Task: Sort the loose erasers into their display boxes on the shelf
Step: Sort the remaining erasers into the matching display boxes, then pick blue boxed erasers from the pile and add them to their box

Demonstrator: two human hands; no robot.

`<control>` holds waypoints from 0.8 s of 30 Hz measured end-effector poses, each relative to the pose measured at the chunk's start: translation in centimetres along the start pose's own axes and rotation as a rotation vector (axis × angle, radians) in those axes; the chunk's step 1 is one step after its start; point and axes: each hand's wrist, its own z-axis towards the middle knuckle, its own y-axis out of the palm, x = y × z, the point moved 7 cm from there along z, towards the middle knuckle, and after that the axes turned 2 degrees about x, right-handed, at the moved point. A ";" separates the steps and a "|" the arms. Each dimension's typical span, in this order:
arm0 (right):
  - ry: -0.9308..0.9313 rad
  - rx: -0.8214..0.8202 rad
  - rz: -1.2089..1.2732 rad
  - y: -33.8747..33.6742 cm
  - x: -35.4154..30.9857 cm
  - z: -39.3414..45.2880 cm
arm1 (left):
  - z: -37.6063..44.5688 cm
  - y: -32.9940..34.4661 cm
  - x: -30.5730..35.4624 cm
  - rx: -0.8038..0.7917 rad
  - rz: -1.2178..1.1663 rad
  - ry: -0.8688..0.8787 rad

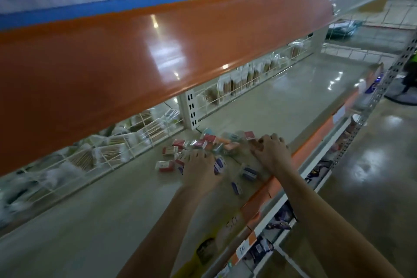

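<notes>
Grey shelf [259, 106] stretches away from us under an orange rail [158, 52]; loose erasers [203, 144] lie scattered mid-shelf. Our left hand [199, 170] rests flat among them, fingers straight; whether our right hand [272, 153], fingers bent at the pile's right edge, grips anything we cannot tell. They look light, small, pinchable by the sides. We see no display boxes; wire bins [108, 153] behind hold bagged sticks
</notes>
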 end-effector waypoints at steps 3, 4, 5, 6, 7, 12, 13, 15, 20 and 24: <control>-0.026 -0.003 0.065 0.1 0.6 0.4 | -0.5 -0.2 0.1 0.059 -0.025 -0.048; -0.053 0.004 0.085 0.1 0.7 0.3 | -0.8 -0.2 0.1 0.077 -0.030 -0.067; -0.081 0.011 0.111 0.0 0.9 0.2 | -1.0 -0.4 0.1 0.097 -0.051 -0.085; -0.119 0.020 0.159 -0.1 1.0 0.0 | -1.3 -0.5 0.1 0.120 -0.096 -0.108; -0.151 0.024 0.213 -0.3 1.0 -0.3 | -1.6 -0.7 0.1 0.142 -0.154 -0.129; -0.372 -0.065 0.453 -2.1 -0.4 -2.8 | -4.2 -1.6 1.0 0.237 -0.326 -0.230; -0.407 -0.079 0.472 -2.4 -0.8 -3.4 | -4.9 -1.7 1.2 0.251 -0.339 -0.250; -0.469 -0.130 0.521 -2.6 -1.4 -4.5 | -6.4 -1.8 1.6 0.294 -0.369 -0.293; -0.627 -0.351 0.596 -2.1 -3.7 -7.5 | -10.5 -2.4 1.8 0.363 -0.393 -0.406; -0.691 -0.494 0.652 -1.3 -6.3 -10.3 | -15.1 -3.4 0.8 0.435 -0.396 -0.506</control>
